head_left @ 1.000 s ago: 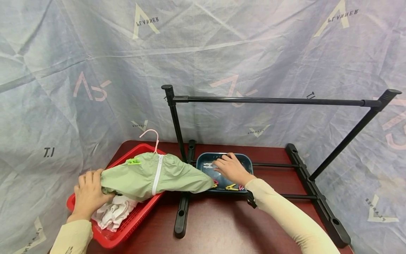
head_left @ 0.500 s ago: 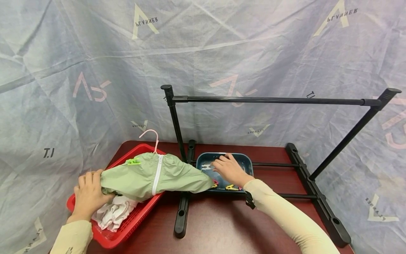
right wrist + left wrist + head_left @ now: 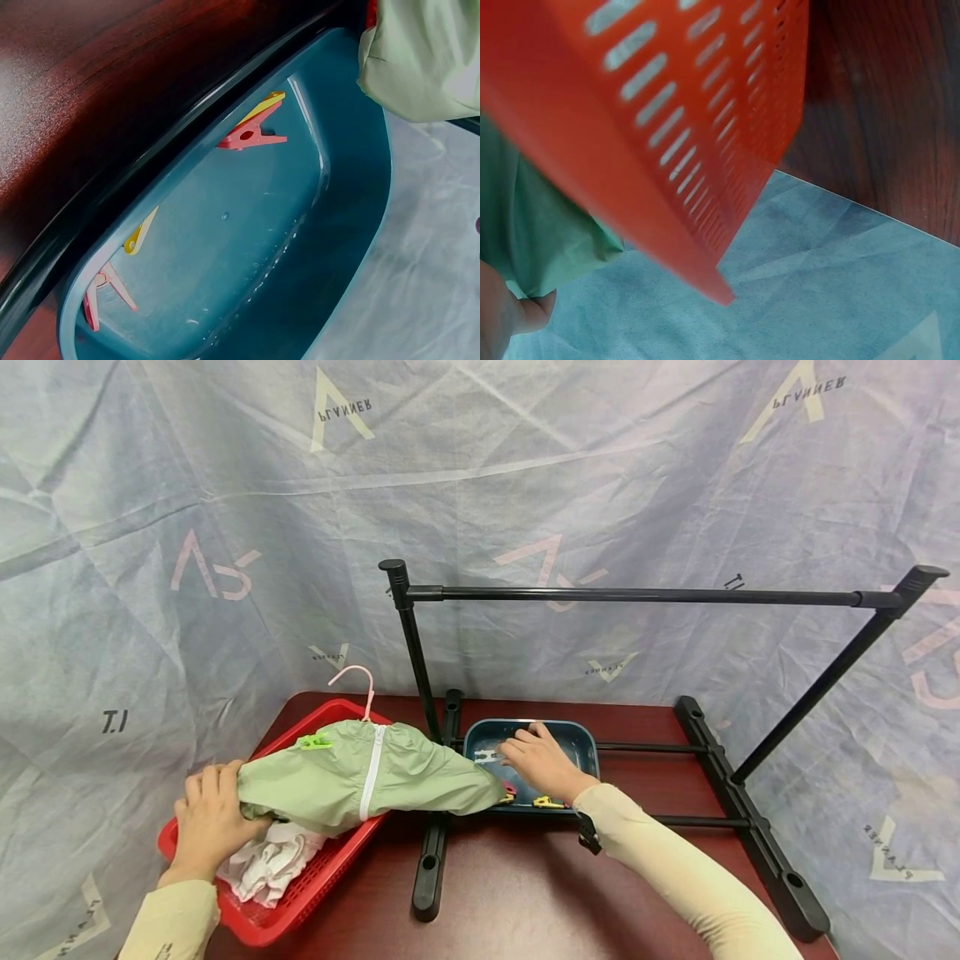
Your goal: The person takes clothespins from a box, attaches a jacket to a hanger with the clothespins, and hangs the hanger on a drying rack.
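My left hand [image 3: 213, 818] grips the left end of a light green jacket [image 3: 322, 785] with a white zipper. A pink hanger [image 3: 371, 693] pokes out of its collar, and a bright green clothespin [image 3: 315, 742] lies on its left shoulder. The jacket lies across a red basket [image 3: 330, 868], its right sleeve reaching over a dark blue tray [image 3: 247, 202]. Inside the tray, fingers bent, is my right hand [image 3: 546, 762], beside a pale clothespin [image 3: 486, 756]; I cannot tell if it pinches it. Red [image 3: 251, 135], yellow [image 3: 139, 234] and pink [image 3: 103, 282] clothespins also lie there.
A black rack stands on the dark red table [image 3: 510, 893], its crossbar [image 3: 630, 597] above and behind the tray. Its feet [image 3: 427, 877] run forward on both sides. White crumpled cloth [image 3: 273, 864] fills the basket's front. Printed grey fabric [image 3: 480, 510] hangs behind.
My right hand has shifted slightly to the left within the tray, and the pale clothespin has moved a little left and down. My left hand and the jacket stay put.
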`<state>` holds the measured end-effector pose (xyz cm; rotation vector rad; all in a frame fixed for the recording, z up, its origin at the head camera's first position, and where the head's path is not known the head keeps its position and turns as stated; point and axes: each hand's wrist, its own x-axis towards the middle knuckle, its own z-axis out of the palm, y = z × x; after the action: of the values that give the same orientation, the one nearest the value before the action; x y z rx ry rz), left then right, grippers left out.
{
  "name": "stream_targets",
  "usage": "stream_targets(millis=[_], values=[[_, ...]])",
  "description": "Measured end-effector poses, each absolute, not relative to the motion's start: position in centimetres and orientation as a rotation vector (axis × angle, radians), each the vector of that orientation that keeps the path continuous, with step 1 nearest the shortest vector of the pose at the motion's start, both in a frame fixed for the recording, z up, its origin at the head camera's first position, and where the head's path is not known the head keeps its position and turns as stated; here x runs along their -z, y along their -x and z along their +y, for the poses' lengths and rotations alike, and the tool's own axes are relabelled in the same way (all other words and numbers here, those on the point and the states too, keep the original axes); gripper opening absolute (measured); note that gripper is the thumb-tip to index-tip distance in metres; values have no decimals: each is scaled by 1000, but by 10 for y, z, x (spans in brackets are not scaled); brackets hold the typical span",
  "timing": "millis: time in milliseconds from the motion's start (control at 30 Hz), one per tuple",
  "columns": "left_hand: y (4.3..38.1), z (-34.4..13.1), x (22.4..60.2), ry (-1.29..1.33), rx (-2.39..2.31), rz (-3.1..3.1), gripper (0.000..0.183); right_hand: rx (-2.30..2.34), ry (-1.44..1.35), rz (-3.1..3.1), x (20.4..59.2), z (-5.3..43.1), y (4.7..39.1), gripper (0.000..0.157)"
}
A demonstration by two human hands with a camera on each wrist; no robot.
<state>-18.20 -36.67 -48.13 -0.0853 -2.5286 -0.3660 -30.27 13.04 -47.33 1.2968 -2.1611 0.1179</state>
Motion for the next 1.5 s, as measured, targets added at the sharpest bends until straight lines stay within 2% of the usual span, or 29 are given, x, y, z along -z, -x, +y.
stream_targets(millis=[1167,1400,1500], values=[[181,-366,483,74,389,-2535,97,-249,-1381,-2175,474,112,296,18],[180,-364,480,71,396,-2533,96,-184,-1398,-2155,474,109,296,33],[180,-364,481,74,394,-2531,95,-191,-1395,-2142,475,107,297,31]])
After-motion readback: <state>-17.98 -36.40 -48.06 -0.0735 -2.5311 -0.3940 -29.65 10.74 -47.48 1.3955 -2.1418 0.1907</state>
